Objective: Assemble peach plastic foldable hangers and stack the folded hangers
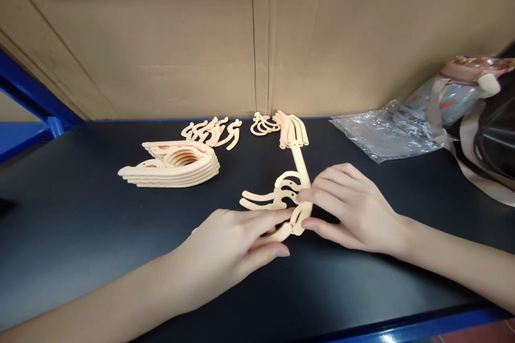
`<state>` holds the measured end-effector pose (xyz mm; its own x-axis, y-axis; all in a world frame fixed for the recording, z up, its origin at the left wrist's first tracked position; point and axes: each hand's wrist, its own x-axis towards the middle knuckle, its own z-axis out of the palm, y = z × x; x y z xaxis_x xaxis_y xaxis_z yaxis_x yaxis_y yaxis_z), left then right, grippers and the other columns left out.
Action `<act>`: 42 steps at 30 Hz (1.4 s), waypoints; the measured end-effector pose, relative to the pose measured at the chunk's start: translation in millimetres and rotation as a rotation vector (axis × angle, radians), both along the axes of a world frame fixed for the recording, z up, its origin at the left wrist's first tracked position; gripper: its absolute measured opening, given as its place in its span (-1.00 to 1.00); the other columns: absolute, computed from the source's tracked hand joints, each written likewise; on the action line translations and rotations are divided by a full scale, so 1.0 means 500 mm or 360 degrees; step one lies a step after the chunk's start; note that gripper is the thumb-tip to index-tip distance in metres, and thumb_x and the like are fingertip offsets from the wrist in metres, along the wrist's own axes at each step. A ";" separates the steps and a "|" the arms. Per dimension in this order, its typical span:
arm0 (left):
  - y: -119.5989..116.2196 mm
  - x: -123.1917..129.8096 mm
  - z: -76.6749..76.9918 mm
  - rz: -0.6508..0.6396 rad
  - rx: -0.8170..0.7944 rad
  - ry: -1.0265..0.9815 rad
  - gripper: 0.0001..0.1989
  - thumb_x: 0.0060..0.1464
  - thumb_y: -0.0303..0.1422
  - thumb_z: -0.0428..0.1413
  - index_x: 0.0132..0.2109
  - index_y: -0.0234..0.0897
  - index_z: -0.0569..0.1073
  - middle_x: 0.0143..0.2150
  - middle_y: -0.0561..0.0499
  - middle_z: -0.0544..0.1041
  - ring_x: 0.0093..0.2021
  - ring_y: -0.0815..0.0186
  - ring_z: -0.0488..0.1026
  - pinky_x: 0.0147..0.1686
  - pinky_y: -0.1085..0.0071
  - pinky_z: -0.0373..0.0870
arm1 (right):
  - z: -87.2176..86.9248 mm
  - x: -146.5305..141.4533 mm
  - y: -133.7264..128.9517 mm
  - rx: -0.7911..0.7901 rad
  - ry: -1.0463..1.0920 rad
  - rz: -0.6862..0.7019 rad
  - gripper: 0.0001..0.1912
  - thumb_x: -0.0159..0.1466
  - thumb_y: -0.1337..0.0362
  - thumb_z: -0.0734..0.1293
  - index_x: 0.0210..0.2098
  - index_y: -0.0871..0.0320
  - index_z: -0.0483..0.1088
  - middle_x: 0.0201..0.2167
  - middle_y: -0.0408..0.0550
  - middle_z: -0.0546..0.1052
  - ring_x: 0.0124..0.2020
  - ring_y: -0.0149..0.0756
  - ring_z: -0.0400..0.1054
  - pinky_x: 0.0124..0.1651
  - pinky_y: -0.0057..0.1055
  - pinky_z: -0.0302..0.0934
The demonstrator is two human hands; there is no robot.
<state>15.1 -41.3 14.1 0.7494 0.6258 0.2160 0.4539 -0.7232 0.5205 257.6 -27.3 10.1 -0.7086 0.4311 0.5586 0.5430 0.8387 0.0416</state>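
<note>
Cream plastic hanger parts lie between my two hands. My left hand is closed on a curved hanger piece, its thumb below and fingers above. The tip of that piece meets the lower end of a long hanger arm. My right hand grips this arm from the right, with the thumb near its lower end and the fingers partly covering its middle. Just left of the arm lie loose curved hook pieces, partly overlapping. Whether the two held parts are locked together cannot be seen.
A stack of folded hangers lies at left. Behind are S-shaped hooks, rounded pieces and a bunch of hanger arms. At right lie a clear plastic bag and a strapped bottle. Cardboard stands behind the black tabletop.
</note>
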 end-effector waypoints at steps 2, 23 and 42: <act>-0.002 -0.004 -0.005 -0.0007 0.0133 -0.0006 -0.69 0.26 -0.34 0.11 0.12 -0.23 0.40 -0.22 0.09 0.62 -0.35 0.40 0.56 -0.43 0.57 0.37 | -0.002 0.005 0.008 -0.0101 0.0039 -0.0074 -0.72 0.38 0.11 0.23 -0.24 0.22 0.39 -0.41 -0.08 0.47 -0.36 -0.28 0.27 -0.23 -0.29 0.10; 0.039 -0.016 -0.009 0.0230 0.0772 0.0059 -0.90 0.28 -0.34 0.08 -0.15 -0.24 0.48 -0.22 0.05 0.51 -0.24 0.32 0.42 -0.31 0.46 0.34 | -0.008 0.010 0.009 -0.0323 -0.0044 0.0016 -0.80 0.31 0.14 0.30 -0.24 0.16 0.44 -0.32 -0.04 0.40 -0.39 -0.33 0.21 -0.30 -0.37 0.12; 0.036 -0.018 -0.002 0.0139 0.0582 -0.0149 -0.88 0.28 -0.48 0.06 -0.10 -0.25 0.46 -0.29 0.05 0.47 -0.29 0.35 0.37 -0.27 0.46 0.34 | -0.007 0.018 0.015 -0.0109 -0.0153 -0.0034 -0.70 0.27 0.06 0.36 -0.40 0.17 0.35 -0.34 -0.06 0.35 -0.32 -0.29 0.26 -0.19 -0.30 0.13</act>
